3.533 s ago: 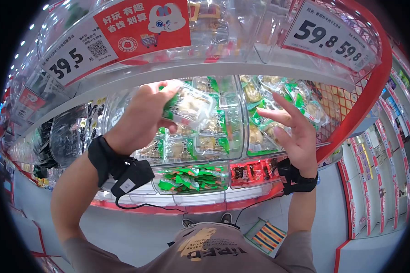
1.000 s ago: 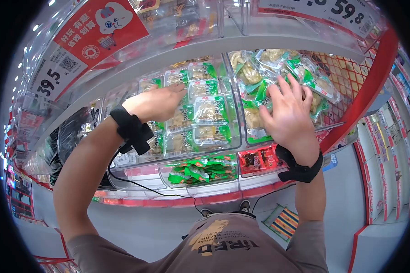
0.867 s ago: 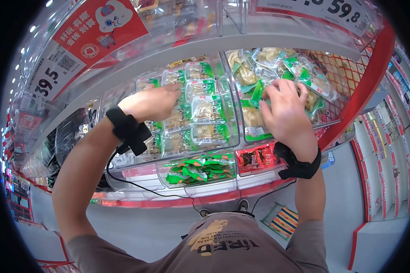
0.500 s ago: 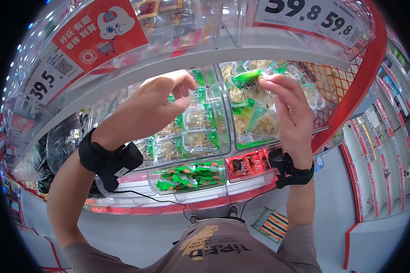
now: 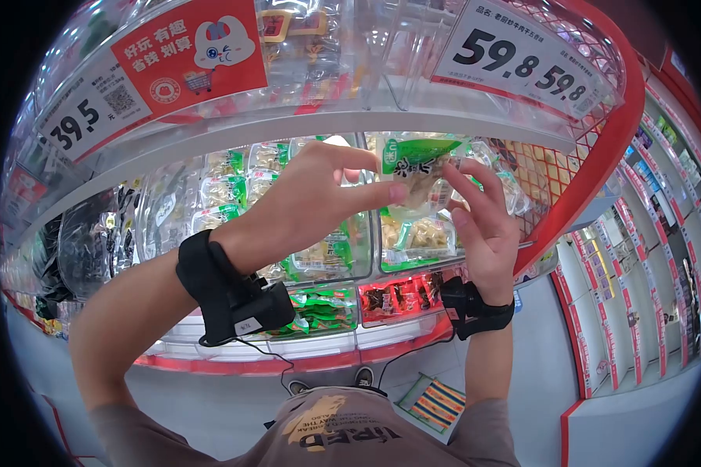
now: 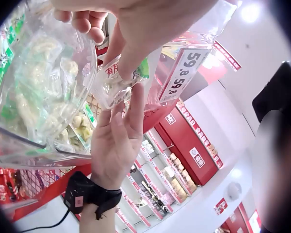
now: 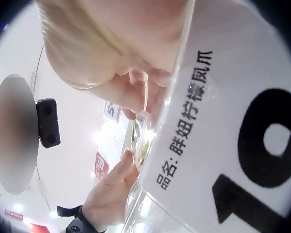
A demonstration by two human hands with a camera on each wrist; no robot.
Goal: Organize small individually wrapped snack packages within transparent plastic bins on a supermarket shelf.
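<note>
Both hands hold a clear packet of chicken feet (image 5: 424, 191) with a green top strip, raised over the right-hand bin. My left hand (image 5: 304, 194) pinches its left side, thumb across the front. On the other side, my right hand (image 5: 487, 233) grips the right edge between fingers and thumb. The left wrist view shows the packet (image 6: 111, 92) between the left hand (image 6: 160, 24) above and the right hand (image 6: 114, 150) below. In the right wrist view, the right hand (image 7: 116, 39) fills the top and hides most of the packet.
Similar packets (image 5: 417, 237) lie in the clear bins below. Green packets (image 5: 319, 311) and red packets (image 5: 401, 300) sit in lower front trays. A white shelf edge (image 5: 319, 124) with price signs crosses above the hands. Red mesh (image 5: 553, 175) and a red rim (image 5: 600, 171) bound the right.
An earlier packet has left the left hand. The right hand has lifted another packet from the right bin, and the left hand has come over from the left bin to take its left side.
</note>
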